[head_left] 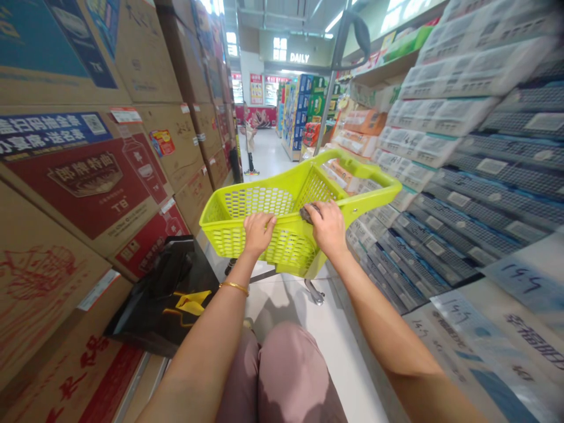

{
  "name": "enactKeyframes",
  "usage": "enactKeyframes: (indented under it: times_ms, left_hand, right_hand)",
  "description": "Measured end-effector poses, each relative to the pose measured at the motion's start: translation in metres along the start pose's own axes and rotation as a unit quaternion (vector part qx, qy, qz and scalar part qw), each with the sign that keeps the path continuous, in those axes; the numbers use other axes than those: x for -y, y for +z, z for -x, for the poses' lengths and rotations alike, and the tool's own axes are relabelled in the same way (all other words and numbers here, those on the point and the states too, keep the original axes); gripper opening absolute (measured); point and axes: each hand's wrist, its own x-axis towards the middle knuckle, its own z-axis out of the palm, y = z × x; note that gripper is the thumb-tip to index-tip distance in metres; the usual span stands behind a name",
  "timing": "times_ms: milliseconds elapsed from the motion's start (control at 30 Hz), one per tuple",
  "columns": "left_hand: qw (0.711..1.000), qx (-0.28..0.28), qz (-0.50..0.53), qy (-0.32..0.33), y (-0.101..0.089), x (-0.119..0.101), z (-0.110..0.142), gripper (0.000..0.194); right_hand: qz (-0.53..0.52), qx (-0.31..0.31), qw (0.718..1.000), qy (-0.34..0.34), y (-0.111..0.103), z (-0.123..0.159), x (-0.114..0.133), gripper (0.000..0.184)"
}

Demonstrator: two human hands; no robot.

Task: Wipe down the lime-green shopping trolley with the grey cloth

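Observation:
A lime-green plastic shopping cart basket with perforated walls stands crosswise in front of me, its handle frame to the right. My left hand is closed over the near rim, with a gold bangle on that wrist. Farther right along the same rim, my right hand curls around a crumpled dark grey cloth pressed against the basket. Most of that cloth is hidden under my fingers. Nothing shows inside the visible part of the basket. Below it, a metal leg with a caster touches the floor.
Stacked cartons line the left side, with a black bag beside them near my knee. Packs of tissue and dark packages are piled on the right. A pole with a black loop rises behind the basket. The aisle floor runs ahead.

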Motion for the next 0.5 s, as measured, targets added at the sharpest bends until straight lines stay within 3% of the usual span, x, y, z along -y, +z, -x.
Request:
enactKeyframes:
  times_ms: [200,333,500]
  left_hand:
    - [0.996,0.0,-0.072,-0.045,-0.001,-0.029,-0.001,0.028]
    - [0.999,-0.012,-0.042,0.003,0.007,-0.055,-0.005,0.026]
    - [1.0,0.006,-0.016,-0.005,0.017,-0.056,-0.009,0.027]
  right_hand:
    - [0.007,0.016,0.999,0.044,0.008,-0.008,0.012,0.03]
    - [-0.01,0.044,0.998,0.039,0.016,-0.014,0.034,0.028]
    - [-0.026,0.027,0.999,0.027,0.022,-0.012,0.038,0.028]
